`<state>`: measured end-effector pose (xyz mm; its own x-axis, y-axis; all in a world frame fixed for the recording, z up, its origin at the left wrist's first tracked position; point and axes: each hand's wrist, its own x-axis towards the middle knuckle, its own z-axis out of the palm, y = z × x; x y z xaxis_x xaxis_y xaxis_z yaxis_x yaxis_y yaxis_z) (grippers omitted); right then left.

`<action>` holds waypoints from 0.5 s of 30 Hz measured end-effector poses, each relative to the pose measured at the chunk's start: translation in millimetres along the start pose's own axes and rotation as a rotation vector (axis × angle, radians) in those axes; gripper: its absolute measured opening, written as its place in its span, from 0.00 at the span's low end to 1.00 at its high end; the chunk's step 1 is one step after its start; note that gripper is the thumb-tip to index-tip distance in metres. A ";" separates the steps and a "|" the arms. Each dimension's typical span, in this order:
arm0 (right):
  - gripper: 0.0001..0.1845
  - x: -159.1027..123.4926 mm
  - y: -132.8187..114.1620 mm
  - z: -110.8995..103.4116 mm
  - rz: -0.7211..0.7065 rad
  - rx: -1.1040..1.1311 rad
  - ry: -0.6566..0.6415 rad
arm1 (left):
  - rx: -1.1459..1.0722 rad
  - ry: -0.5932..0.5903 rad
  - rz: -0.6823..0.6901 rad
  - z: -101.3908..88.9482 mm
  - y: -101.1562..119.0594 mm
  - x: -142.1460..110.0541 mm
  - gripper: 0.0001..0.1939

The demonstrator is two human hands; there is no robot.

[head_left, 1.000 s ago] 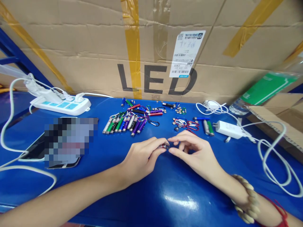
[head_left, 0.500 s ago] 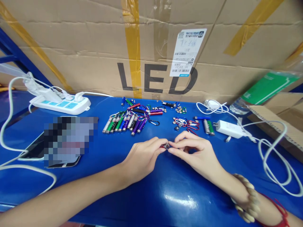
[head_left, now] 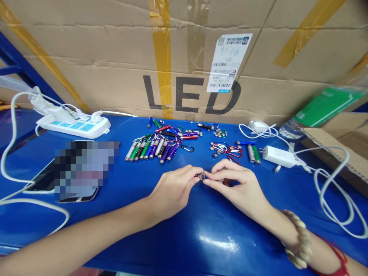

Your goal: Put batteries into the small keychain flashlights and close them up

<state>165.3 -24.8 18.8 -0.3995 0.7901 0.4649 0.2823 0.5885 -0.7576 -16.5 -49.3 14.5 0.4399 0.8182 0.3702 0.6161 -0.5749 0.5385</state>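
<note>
Nearest me, a beaded bracelet [head_left: 300,237] and a red string [head_left: 342,256] circle the right arm over the blue table [head_left: 172,245]. Ahead, the left hand [head_left: 174,190] pinches a small red tube [head_left: 202,176] between thumb and forefinger; most of it is hidden in the grip, and its silver end pokes out past the fingertips, toward the other hand. The right hand [head_left: 240,186] is half curled, forefinger and thumb tips right at that silver end; from here I can't tell whether they touch it or grip anything small.

Off to the left lie phones [head_left: 43,179]. Beyond the hands, a row of little flashlights [head_left: 146,150] sits left of some clips [head_left: 220,147], with a white charger [head_left: 278,156] farther right. Behind these are a power strip [head_left: 83,128], a bottle [head_left: 324,107] and a big cardboard box [head_left: 115,57] marked LED.
</note>
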 end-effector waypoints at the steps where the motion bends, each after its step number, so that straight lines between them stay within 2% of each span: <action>1: 0.02 -0.4 0.0 0.0 -0.010 -0.007 -0.001 | -0.012 -0.013 -0.008 -0.5 0.3 0.1 0.12; 8: 0.02 -1.0 2.7 1.4 -0.014 -0.010 -0.035 | -0.128 -0.090 -0.090 -1.3 0.8 0.7 0.10; 15: 0.03 -1.8 4.7 -0.1 -0.001 -0.013 -0.056 | -0.132 -0.138 -0.134 -1.3 1.1 1.4 0.10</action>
<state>167.4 -23.4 14.4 -0.4481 0.7787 0.4391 0.2928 0.5919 -0.7509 -16.0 -48.8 16.6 0.4501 0.8732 0.1868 0.5884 -0.4474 0.6735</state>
